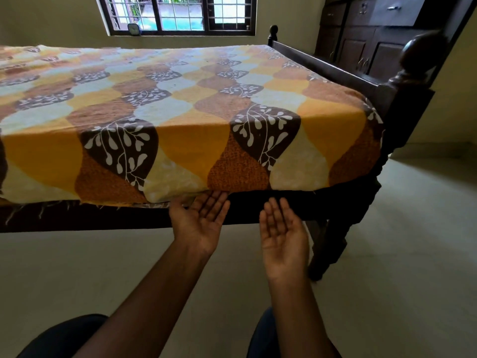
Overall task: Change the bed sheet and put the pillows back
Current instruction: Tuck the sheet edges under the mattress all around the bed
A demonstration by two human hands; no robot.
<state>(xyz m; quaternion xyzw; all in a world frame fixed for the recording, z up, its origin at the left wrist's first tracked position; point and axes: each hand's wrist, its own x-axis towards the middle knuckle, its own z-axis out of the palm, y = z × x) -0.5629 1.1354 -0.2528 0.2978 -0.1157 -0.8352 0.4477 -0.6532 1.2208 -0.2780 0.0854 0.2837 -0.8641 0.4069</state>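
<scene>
Fingers (214,205), left hand (200,223), touching sheet (180,140) hem.

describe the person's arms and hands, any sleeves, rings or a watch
Both are bare. The left hand and right hand show no rings or gloves on the sides in view, and no watch or band at the wrists. No sleeve shows on the left forearm or right forearm. Dark trousers show below.
</scene>
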